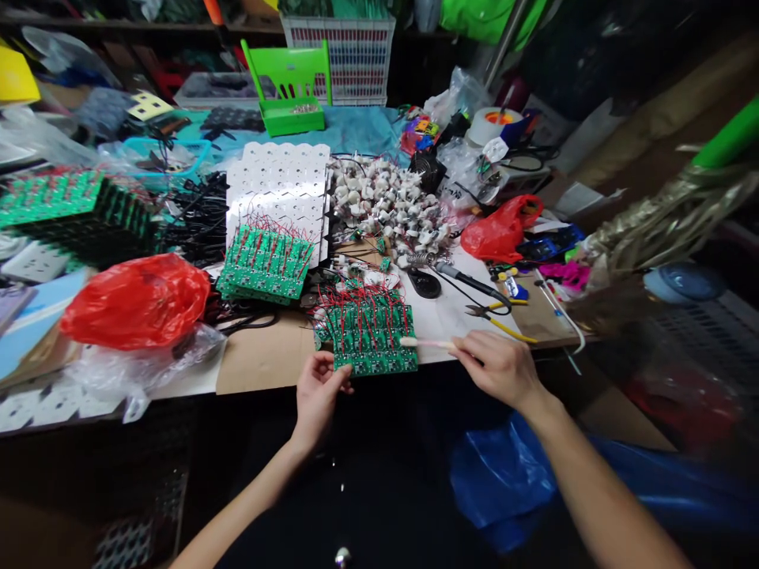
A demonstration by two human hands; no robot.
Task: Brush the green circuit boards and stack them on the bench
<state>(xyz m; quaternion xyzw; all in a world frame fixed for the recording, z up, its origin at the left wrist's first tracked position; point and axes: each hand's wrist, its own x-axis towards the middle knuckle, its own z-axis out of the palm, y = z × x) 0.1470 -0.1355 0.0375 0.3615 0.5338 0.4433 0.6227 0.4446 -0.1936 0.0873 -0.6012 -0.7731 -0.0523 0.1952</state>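
A green circuit board panel (373, 336) with rows of small parts and loose red wires lies at the table's front edge. The thumb and fingers of my left hand (320, 387) pinch its lower left corner. From the right, my right hand (495, 363) grips a toothbrush (430, 343) by its pale pink handle. Its whitish head is over the right side of the panel; whether the bristles touch, I cannot tell. Behind and to the left, a stack of similar wired boards (266, 265) rests partly on white punched sheets (276, 186).
Yellow-handled cutters (504, 318), a soldering iron (468, 280) and a black oval piece (424, 282) lie to the right. Many small white parts (385, 197) are heaped behind the panel. A red plastic bag (136, 300) and another board stack (71, 209) stand left.
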